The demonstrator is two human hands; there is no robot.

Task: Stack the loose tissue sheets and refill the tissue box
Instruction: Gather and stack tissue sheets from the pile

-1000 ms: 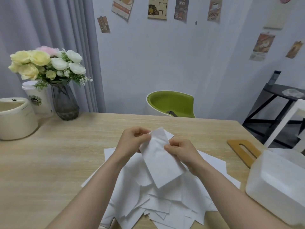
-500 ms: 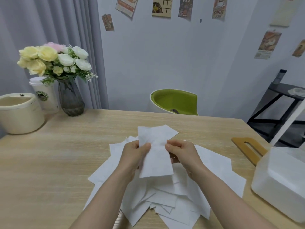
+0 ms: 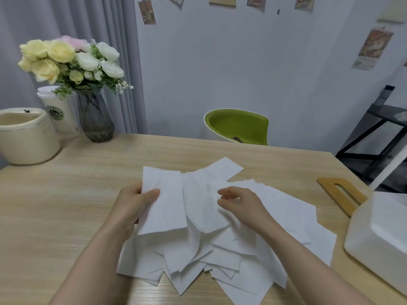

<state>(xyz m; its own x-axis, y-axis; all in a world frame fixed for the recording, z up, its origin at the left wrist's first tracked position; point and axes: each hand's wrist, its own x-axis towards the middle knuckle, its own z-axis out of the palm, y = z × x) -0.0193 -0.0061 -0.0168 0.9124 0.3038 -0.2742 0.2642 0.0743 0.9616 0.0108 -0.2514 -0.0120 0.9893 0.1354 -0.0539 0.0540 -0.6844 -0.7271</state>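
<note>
The sheets (image 3: pixel 204 216) are thin, matt, creased paper. The table (image 3: pixel 66 205) is pale matt woodgrain. The box (image 3: pixel 378 238) is smooth white plastic, its lid (image 3: pixel 341 194) wood.

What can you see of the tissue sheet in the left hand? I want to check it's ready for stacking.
The tissue sheet is white, thin and soft-looking, with a faint embossed texture. It is a tall rectangle, apparently folded, held roughly upright and tilted above the loose tissue pile. The left hand pinches its left edge, thumb in front, fingers behind. Its right edge meets a second sheet near the right hand. Its lower edge hangs just over the pile.
</note>
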